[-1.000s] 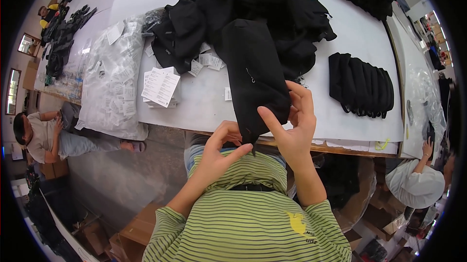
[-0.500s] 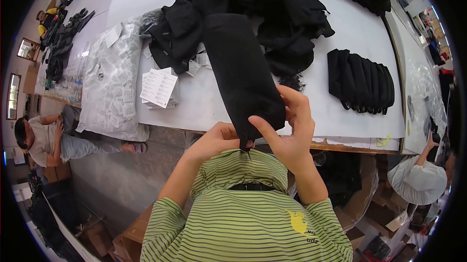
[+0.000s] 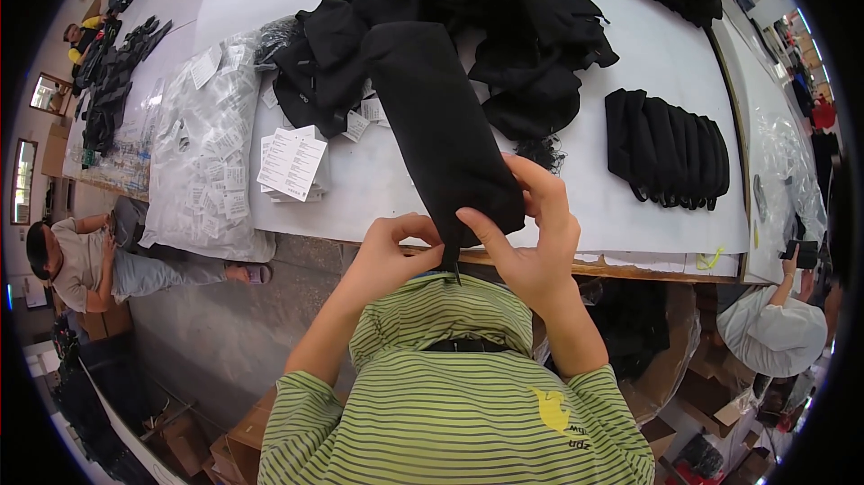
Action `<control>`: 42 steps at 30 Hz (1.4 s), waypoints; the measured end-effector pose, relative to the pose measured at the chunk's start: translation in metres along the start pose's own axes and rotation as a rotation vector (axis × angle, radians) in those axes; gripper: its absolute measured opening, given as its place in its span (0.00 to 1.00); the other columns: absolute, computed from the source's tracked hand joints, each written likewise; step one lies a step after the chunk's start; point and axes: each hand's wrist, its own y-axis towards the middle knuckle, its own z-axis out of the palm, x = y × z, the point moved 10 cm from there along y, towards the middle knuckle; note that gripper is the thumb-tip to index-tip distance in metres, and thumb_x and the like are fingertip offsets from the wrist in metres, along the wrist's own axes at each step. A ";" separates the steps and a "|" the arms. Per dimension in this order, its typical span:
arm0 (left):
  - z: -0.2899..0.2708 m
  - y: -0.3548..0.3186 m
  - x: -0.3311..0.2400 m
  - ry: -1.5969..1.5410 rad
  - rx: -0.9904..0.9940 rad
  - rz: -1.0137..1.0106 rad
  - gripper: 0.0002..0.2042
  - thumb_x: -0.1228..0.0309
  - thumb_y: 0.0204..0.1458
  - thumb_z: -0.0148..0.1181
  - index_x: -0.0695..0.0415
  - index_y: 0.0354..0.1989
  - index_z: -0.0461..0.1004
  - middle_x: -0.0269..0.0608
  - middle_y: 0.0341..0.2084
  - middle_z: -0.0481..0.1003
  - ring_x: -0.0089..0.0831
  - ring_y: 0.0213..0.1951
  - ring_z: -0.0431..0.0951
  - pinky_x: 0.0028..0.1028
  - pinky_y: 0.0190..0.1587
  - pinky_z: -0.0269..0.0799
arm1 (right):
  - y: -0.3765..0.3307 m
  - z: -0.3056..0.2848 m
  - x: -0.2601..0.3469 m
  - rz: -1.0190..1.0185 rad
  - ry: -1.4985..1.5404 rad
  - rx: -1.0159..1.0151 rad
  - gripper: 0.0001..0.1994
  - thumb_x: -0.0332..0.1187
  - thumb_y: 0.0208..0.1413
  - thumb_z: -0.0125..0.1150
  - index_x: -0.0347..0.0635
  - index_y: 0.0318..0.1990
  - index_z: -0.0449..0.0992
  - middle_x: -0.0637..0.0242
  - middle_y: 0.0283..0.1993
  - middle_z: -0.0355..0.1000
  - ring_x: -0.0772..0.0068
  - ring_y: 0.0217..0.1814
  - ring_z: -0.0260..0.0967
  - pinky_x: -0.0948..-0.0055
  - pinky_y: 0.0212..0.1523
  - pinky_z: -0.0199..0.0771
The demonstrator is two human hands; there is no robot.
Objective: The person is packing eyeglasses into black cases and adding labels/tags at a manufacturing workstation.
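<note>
Folding looks partway done, judging by the layout: a black garment [image 3: 441,125], already doubled into a long narrow strip, stretches from the heap at 12 o'clock down to the near edge of the white desk [image 3: 648,62], where both hands pinch its lower end. The left hand [image 3: 389,255] is closed, thumb and fingers nipping the bottom corner of the strip at about 6 o'clock; the right hand [image 3: 531,233] grips the same end from the other side, fingers wrapped over the cloth and thumb pressed on its front. A neat row of folded black pieces [image 3: 666,148] lies at 3 o'clock, well apart from the strip, which suggests several are finished. A loose pile of black garments [image 3: 504,26] at 12 o'clock still looks unsorted, so much seems left. Paper tags [image 3: 290,161] lie at 10 o'clock beside a clear bag of small packets [image 3: 205,152]. A seated person [image 3: 81,260] is at 9 o'clock, off the desk.
</note>
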 end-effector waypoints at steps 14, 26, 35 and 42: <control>0.001 -0.010 -0.012 0.098 -0.070 0.170 0.07 0.75 0.43 0.60 0.68 0.28 0.76 0.39 0.25 0.76 0.24 0.32 0.75 0.23 0.41 0.70 | -0.012 -0.004 -0.041 0.302 0.255 -0.028 0.27 0.26 0.49 0.69 0.34 0.55 0.63 0.59 0.44 0.72 0.73 0.40 0.74 0.78 0.40 0.75; 0.034 -0.012 0.004 -0.547 0.177 -0.067 0.13 0.80 0.48 0.47 0.69 0.40 0.75 0.44 0.31 0.77 0.28 0.36 0.77 0.27 0.45 0.72 | -0.056 -0.018 -0.099 0.494 0.707 -0.306 0.27 0.31 0.60 0.57 0.43 0.63 0.52 0.58 0.54 0.67 0.73 0.53 0.68 0.73 0.53 0.70; 0.028 -0.004 0.007 -0.515 0.029 0.039 0.08 0.77 0.55 0.54 0.66 0.42 0.71 0.42 0.35 0.75 0.26 0.39 0.76 0.26 0.46 0.71 | -0.064 -0.008 -0.109 0.528 1.100 -0.349 0.33 0.21 0.57 0.57 0.53 0.65 0.49 0.63 0.57 0.66 0.70 0.59 0.64 0.65 0.60 0.61; 0.011 0.000 0.017 -0.436 -0.091 0.076 0.06 0.77 0.56 0.57 0.65 0.39 0.72 0.40 0.34 0.77 0.23 0.37 0.78 0.21 0.43 0.71 | -0.093 -0.004 -0.125 0.620 1.093 -0.336 0.34 0.24 0.57 0.57 0.50 0.68 0.49 0.66 0.65 0.60 0.64 0.65 0.59 0.60 0.64 0.59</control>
